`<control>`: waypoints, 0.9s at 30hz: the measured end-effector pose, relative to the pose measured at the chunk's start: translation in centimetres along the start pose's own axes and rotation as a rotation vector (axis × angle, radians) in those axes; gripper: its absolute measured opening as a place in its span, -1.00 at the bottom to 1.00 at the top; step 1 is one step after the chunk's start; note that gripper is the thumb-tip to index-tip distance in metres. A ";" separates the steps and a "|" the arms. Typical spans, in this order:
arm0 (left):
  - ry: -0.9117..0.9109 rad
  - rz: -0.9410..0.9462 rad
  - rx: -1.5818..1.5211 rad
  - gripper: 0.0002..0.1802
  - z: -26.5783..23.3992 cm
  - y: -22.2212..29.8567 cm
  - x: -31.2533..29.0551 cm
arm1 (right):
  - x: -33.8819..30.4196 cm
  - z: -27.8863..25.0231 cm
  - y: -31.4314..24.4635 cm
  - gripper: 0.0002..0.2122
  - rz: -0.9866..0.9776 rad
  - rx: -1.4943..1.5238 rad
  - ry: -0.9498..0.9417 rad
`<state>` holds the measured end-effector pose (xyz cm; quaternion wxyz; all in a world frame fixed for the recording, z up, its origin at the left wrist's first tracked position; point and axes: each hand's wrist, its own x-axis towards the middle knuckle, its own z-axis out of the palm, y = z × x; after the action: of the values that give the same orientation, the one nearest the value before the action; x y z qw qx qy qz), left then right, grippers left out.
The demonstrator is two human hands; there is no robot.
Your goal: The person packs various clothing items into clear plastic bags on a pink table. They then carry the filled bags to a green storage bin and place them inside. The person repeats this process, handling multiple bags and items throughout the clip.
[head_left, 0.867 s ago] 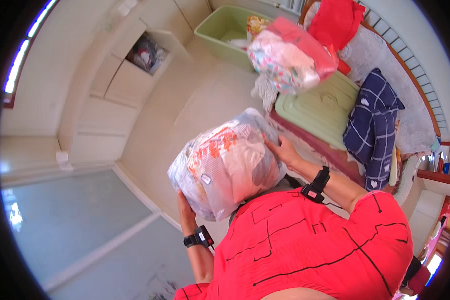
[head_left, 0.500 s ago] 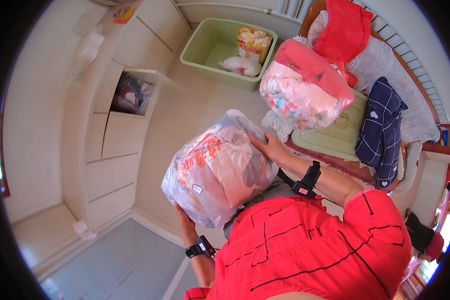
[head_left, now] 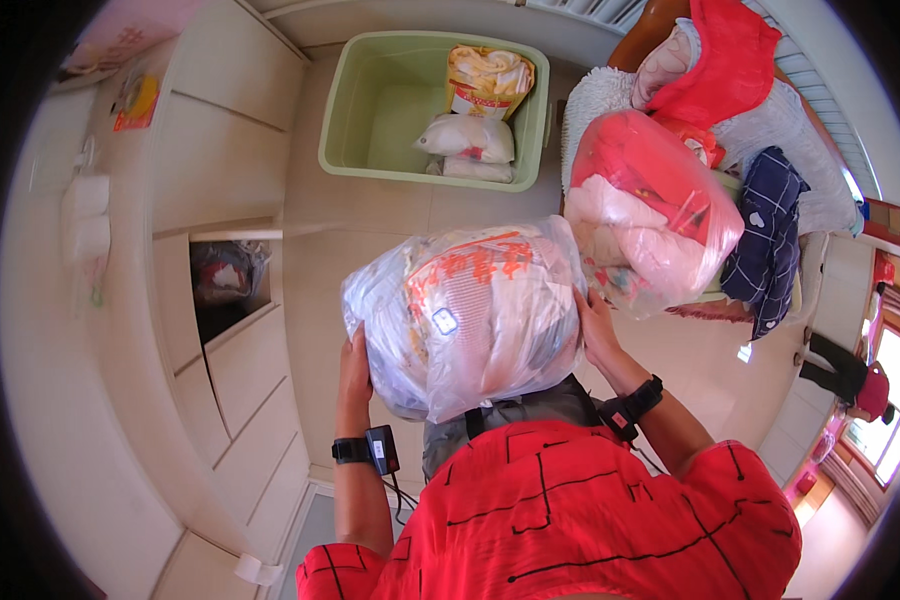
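A big clear plastic bag (head_left: 490, 320), stuffed with folded clothes and printed in red, is held up in front of my body. My left hand (head_left: 355, 368) grips its left side and my right hand (head_left: 596, 332) its right side, with part of the fingers hidden by the bag. Beyond it, on the floor, stands a pale green plastic tub (head_left: 370, 110). Inside the tub are a yellow-and-white package of cloth (head_left: 485, 85) and white bagged items (head_left: 470, 138) along its right side. A second clear bag of red and pink clothes (head_left: 655, 210) rests to the right.
At left, a white cabinet (head_left: 240, 365) has an open compartment with a dark bagged bundle (head_left: 228, 272) inside. To the right stands a seat with a red cloth (head_left: 725, 60), a white cover (head_left: 770, 140) and a navy checked cushion (head_left: 767, 235). Another person (head_left: 855, 375) is far right.
I have turned toward the tub, and it sits more squarely ahead. The clothes bag has come level between my hands and shifted right. Both hands keep their hold.
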<state>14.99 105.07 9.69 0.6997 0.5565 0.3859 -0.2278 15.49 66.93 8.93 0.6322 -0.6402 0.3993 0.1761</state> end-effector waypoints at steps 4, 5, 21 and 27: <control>-0.023 -0.069 0.134 -0.40 1.9 3.2 4.4 | 1.7 0.3 0.4 -0.65 0.034 0.130 0.048; -0.026 -0.073 0.166 -0.39 2.6 4.2 5.0 | 2.2 0.4 0.3 -0.65 0.022 0.172 0.058; -0.141 -0.048 0.329 -0.27 10.9 15.4 31.2 | 23.8 7.0 -1.1 -0.66 0.015 0.233 0.282; -0.252 -0.086 0.226 -0.24 12.9 12.2 43.7 | 31.3 7.7 0.0 -0.54 -0.038 0.043 0.408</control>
<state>53.94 100.99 -16.59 0.6652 0.5815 0.2906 -0.3674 37.03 65.22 -14.94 0.5549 -0.6564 0.5107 0.0220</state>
